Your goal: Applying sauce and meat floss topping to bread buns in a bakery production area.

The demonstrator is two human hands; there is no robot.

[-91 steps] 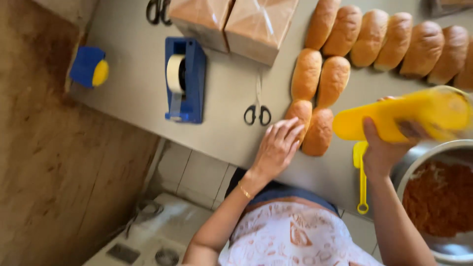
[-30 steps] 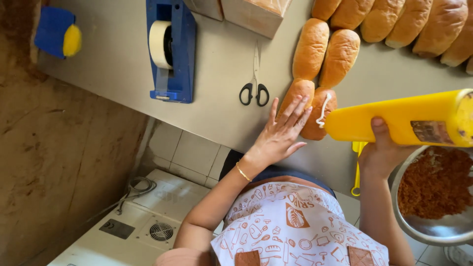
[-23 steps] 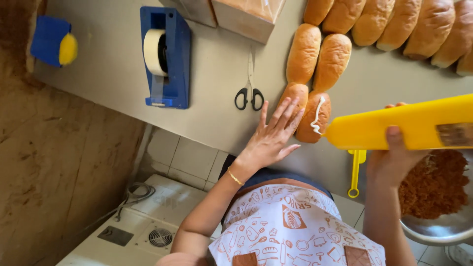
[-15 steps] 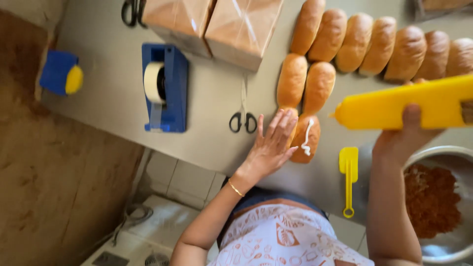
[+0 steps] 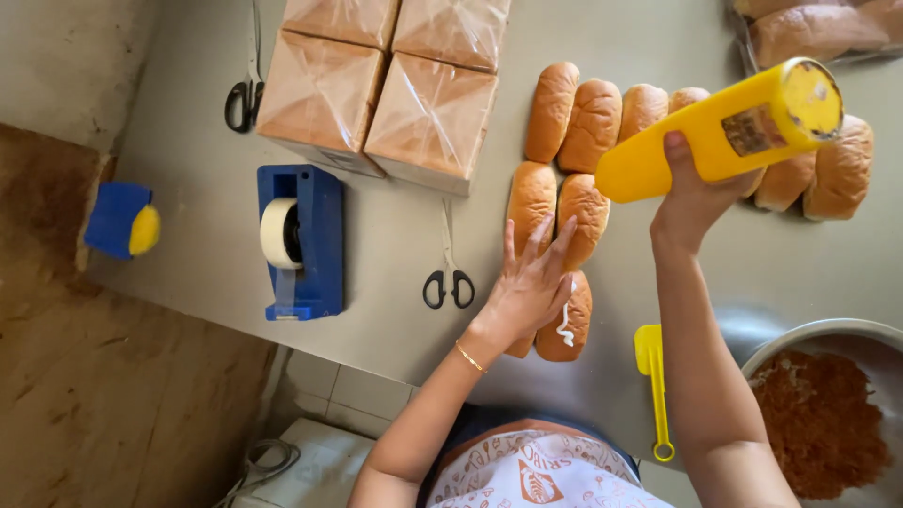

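Left hand (image 5: 527, 287) flat, fingers spread, pressing on bread rolls (image 5: 550, 273) at the near edge of the grey table (image 5: 395, 235); nearest roll (image 5: 567, 320) striped with white sauce. Right hand (image 5: 691, 193) clamped around a yellow squeeze bottle (image 5: 720, 132), raised and tilted over the rolls. Beside: black scissors (image 5: 449, 282), blue tape dispenser (image 5: 299, 240), yellow spatula (image 5: 654, 381), metal bowl (image 5: 828, 334) of brown filling.

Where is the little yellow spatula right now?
In the head view, the small yellow plastic spatula lies flat on the grey table, right of the sauce-topped bread roll and left of the round metal bowl, beside the right forearm.
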